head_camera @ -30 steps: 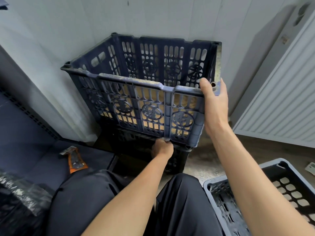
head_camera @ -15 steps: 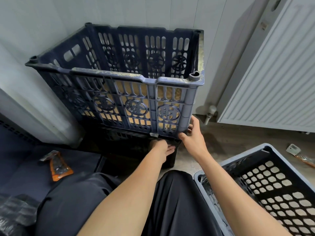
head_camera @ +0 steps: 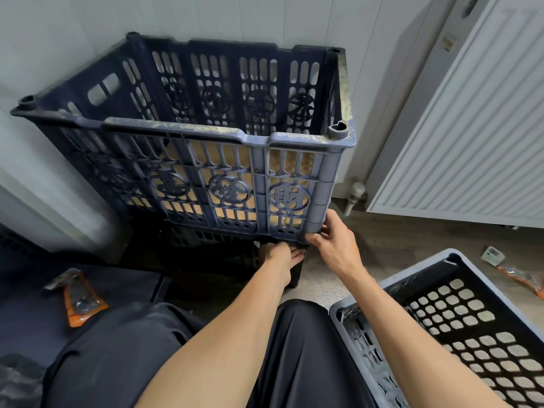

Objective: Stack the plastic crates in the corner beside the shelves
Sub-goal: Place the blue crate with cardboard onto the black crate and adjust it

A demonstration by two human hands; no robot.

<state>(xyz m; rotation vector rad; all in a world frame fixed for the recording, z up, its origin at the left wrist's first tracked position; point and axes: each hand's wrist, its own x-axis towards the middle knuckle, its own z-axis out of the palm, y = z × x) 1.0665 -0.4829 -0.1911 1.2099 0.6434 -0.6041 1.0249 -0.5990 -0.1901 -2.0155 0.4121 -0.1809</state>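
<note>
the right hand (head_camera: 334, 245) pinches the bottom corner of the blue crate (head_camera: 206, 160), the left hand (head_camera: 279, 256) lies with straight fingers under its base.

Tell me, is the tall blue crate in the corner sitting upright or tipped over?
Upright. The tall blue crate has its open top facing up and its base sits on a darker crate below.
</note>
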